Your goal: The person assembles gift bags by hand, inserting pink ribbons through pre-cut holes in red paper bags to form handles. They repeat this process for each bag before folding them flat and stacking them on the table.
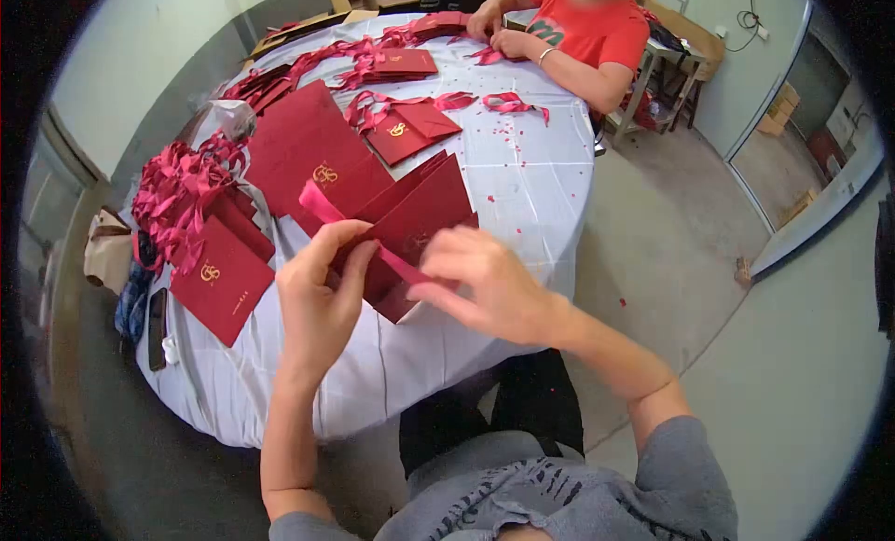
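Observation:
A dark red paper gift bag (427, 203) stands tilted in front of me at the near side of the table. A pink ribbon (399, 264) crosses its top edge, and one end sticks up behind my fingers. My left hand (326, 284) pinches the ribbon between thumb and forefinger against the bag. On the other side my right hand (489, 284) is closed around the ribbon's lower end, slightly blurred, with its thumb pointing left. Just behind lies a larger flat red bag (303, 149) with a gold emblem.
A white cloth covers the round table (531, 205). To the left are a heap of pink ribbons (182, 191), a flat red bag (224, 280) and a phone (158, 328). More ribboned bags (410, 131) lie farther back. Across the table, a person in red (583, 37) handles ribbons.

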The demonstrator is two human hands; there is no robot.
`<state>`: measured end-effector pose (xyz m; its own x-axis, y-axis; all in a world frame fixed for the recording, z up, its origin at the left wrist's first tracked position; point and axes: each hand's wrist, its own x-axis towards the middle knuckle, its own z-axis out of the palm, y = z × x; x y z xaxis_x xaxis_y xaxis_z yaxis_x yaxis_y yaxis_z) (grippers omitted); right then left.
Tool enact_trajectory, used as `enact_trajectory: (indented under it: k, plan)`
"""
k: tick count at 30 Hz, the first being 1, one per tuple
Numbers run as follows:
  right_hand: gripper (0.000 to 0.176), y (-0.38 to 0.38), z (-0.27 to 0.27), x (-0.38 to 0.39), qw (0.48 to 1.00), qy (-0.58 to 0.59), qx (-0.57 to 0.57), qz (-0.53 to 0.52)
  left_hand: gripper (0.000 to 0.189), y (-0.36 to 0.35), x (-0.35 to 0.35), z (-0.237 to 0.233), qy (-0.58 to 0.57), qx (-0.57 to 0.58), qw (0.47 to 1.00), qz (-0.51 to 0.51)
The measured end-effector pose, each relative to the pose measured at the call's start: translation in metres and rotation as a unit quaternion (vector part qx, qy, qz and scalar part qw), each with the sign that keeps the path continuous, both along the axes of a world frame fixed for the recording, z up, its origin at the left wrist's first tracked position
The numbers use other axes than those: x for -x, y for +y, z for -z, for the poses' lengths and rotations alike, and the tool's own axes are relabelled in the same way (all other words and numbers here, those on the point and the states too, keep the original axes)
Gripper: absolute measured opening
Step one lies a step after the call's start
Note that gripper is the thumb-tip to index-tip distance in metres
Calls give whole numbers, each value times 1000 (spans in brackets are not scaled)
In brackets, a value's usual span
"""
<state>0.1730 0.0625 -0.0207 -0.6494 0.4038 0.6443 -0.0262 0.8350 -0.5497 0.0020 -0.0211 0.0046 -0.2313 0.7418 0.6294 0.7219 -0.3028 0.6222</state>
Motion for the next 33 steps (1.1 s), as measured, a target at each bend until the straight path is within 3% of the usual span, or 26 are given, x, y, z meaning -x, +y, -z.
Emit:
enact_trajectory:
  k: [2,3,10,12,14,15,18,20,21,22,25,27,30,31,33]
  plan:
    - [10,-5,14,-11,994,18,100,-46,15,-1,6,-2,-13,19,1000,7]
    - [10,-6,17,-18,994,15,98,-50,15,0,9,-2,-2,28,1000,12]
    - [7,-6,18,-65,989,-62,127,43,15,3,18,-4,58,17,998,12]
    - [6,-8,23,-77,982,-50,152,104,15,2,16,-9,88,14,996,9]
    - [10,-9,25,-86,985,-31,137,99,13,2,9,-13,88,21,996,-14]
    - [9,-13,23,-91,977,-31,181,109,13,3,9,-11,88,22,996,-14]
    - [8,-19,23,-103,970,-17,209,127,13,6,7,-10,108,-40,993,-31]
    - [8,-24,26,-109,971,-5,198,136,8,2,3,-16,173,-6,982,-75]
    - [8,-26,26,-112,960,18,248,133,11,1,1,-22,257,-3,961,-106]
    - [8,-29,27,-114,946,41,295,129,11,2,-2,-26,256,-3,961,-106]
    - [10,-33,27,-116,962,24,247,116,27,7,-13,-32,338,-7,936,-93]
    - [13,-39,16,-116,953,1,280,113,30,11,-18,-35,375,17,925,-55]
    - [15,-41,14,-116,945,-24,298,136,34,19,-23,-36,321,48,944,-59]
    - [15,-40,16,-115,946,-19,293,138,32,21,-25,-38,244,95,964,-55]
    - [15,-36,21,-115,948,-14,287,140,30,25,-23,-33,252,95,961,-68]
